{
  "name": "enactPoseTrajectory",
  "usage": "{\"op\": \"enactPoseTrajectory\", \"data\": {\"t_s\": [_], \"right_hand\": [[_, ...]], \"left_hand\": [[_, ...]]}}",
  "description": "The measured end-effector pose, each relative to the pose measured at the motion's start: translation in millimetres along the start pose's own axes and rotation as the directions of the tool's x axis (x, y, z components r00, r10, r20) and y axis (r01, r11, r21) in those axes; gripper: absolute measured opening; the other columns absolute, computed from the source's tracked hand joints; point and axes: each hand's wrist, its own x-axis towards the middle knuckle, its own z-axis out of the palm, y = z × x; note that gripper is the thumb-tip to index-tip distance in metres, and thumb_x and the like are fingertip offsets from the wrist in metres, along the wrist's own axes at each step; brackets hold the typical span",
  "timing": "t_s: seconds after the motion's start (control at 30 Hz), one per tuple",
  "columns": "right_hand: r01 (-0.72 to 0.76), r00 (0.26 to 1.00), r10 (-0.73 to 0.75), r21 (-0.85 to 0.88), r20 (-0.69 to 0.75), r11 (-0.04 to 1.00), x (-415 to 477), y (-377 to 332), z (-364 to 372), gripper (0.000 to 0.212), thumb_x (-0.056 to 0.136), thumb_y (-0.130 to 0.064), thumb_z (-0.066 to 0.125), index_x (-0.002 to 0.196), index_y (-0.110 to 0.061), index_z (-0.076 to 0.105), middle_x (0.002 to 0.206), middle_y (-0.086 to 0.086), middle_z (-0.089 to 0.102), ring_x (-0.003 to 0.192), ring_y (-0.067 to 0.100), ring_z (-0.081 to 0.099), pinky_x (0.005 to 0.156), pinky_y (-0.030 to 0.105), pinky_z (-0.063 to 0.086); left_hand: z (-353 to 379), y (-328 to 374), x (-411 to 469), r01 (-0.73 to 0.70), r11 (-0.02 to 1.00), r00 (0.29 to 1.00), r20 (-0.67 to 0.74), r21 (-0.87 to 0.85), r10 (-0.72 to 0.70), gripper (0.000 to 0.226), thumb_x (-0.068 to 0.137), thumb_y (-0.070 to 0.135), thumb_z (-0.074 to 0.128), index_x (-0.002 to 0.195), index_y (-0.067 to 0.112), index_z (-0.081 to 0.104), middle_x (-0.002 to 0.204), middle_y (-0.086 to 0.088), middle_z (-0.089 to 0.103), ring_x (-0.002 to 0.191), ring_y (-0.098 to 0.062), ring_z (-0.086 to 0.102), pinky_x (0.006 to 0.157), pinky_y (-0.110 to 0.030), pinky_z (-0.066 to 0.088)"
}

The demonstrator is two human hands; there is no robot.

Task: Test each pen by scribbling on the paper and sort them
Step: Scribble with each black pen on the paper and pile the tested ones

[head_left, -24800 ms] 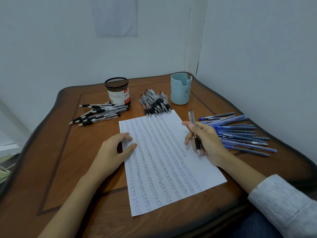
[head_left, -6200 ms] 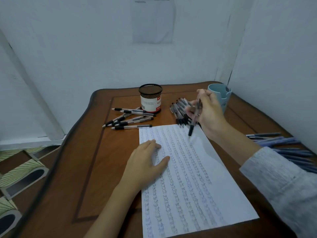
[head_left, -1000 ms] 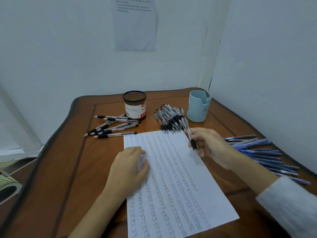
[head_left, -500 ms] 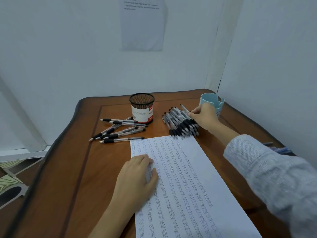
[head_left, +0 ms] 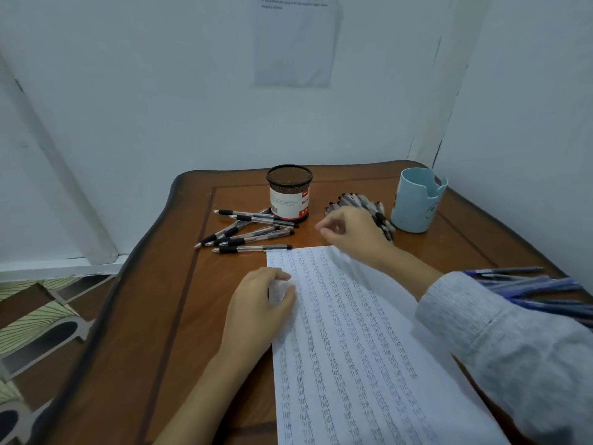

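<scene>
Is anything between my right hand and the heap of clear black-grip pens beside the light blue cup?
Nothing visible does: the right hand hangs directly over the heap of clear black-grip pens.

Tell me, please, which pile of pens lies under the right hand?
The bundle of black-grip pens between the black mesh cup and pale blue cup; the right hand covers it alone.

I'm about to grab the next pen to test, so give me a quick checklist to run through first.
1. Left hand resting on paper, keeping it flat: ok.
2. Right hand empty: cannot tell, blurred.
3. Loose pens beside mesh cup, uncovered: ok.
4. Blank strip on paper's right side: ok.
5. Blue cup upright: ok.
</scene>
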Motion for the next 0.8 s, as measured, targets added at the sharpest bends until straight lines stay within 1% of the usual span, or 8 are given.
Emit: {"op": "enactPoseTrajectory", "data": {"t_s": [0.13,0.23,0.37,0.4,0.47,0.53,0.63,0.8], "right_hand": [[-0.006,0.995,-0.001,0.067,0.1,0.998,3.7,-8.1,27.2,0.019,0.091,-0.015,0.063,0.108,-0.009,0.07,0.091,-0.005,0.065,0.067,-0.004,0.05,0.058,0.005,0.04],[-0.029,0.994,0.017,0.113,0.104,0.993,6.6,-8.5,40.3,0.023,0.09,-0.019,0.066,0.111,-0.011,0.07,0.082,-0.017,0.054,0.07,-0.004,0.049,0.059,0.006,0.037],[0.037,0.995,-0.036,-0.009,0.093,0.999,12.3,-7.7,52.1,0.026,0.088,-0.023,0.068,0.111,-0.011,0.071,0.087,-0.011,0.051,0.079,0.001,0.05,0.077,0.021,0.045],[0.048,0.995,-0.044,-0.035,0.09,0.998,13.0,-7.2,53.2,0.023,0.088,-0.023,0.068,0.109,-0.012,0.072,0.088,-0.009,0.051,0.081,0.004,0.05,0.078,0.024,0.045],[0.049,0.996,-0.048,-0.01,0.073,0.999,11.8,-7.0,52.3,0.016,0.088,-0.022,0.069,0.101,-0.013,0.074,0.082,-0.012,0.05,0.074,0.002,0.047,0.071,0.017,0.04],[-0.008,0.998,0.0,0.128,0.062,0.992,7.6,-7.8,47.6,0.009,0.087,-0.017,0.069,0.095,-0.013,0.073,0.079,-0.014,0.054,0.069,0.0,0.049,0.062,0.009,0.04],[-0.103,0.995,0.092,0.407,0.048,0.908,1.3,-6.8,35.5,0.007,0.088,-0.015,0.068,0.095,-0.013,0.07,0.083,-0.005,0.066,0.073,0.003,0.058,0.067,0.012,0.047],[-0.127,0.968,0.25,0.805,-0.028,0.58,-12.8,-11.8,-0.8,0.01,0.092,-0.007,0.058,0.101,-0.006,0.061,0.097,0.01,0.071,0.087,0.018,0.069,0.076,0.022,0.057]], "left_hand": [[-0.2,-6.4,1.4,-0.017,0.999,0.999,0.036,0.046,0.016,0.025,0.086,0.035,0.068,0.106,0.02,0.067,0.113,0.011,0.063,0.109,-0.002,0.052,0.09,-0.016,0.037],[1.1,-8.8,2.2,-0.021,0.999,0.999,0.036,0.045,0.02,0.027,0.085,0.036,0.069,0.106,0.018,0.068,0.118,0.007,0.063,0.117,-0.006,0.052,0.094,-0.017,0.036],[3.4,-11.4,2.8,-0.028,0.998,0.999,0.028,0.05,0.026,0.03,0.085,0.036,0.069,0.107,0.016,0.068,0.123,0.006,0.062,0.122,-0.007,0.049,0.098,-0.018,0.035],[4.1,-12.0,3.1,-0.026,0.998,0.999,0.031,0.051,0.025,0.03,0.085,0.037,0.069,0.107,0.016,0.068,0.124,0.005,0.062,0.123,-0.007,0.049,0.1,-0.019,0.035],[4.5,-13.2,3.0,-0.024,0.998,0.999,0.037,0.052,0.022,0.03,0.085,0.038,0.069,0.107,0.017,0.068,0.126,0.005,0.061,0.124,-0.007,0.048,0.102,-0.022,0.037],[4.0,-13.2,2.5,-0.022,0.998,0.999,0.039,0.053,0.02,0.029,0.085,0.038,0.069,0.107,0.018,0.068,0.127,0.004,0.061,0.125,-0.007,0.048,0.103,-0.024,0.037],[3.3,-12.5,2.3,-0.018,0.998,0.999,0.043,0.061,0.015,0.029,0.086,0.037,0.068,0.108,0.018,0.068,0.128,0.004,0.06,0.125,-0.007,0.047,0.101,-0.02,0.034],[0.8,-8.0,1.7,-0.026,0.998,0.998,0.053,0.061,0.023,0.028,0.086,0.034,0.068,0.108,0.015,0.068,0.123,0.004,0.062,0.121,-0.008,0.049,0.092,-0.015,0.03]]}}
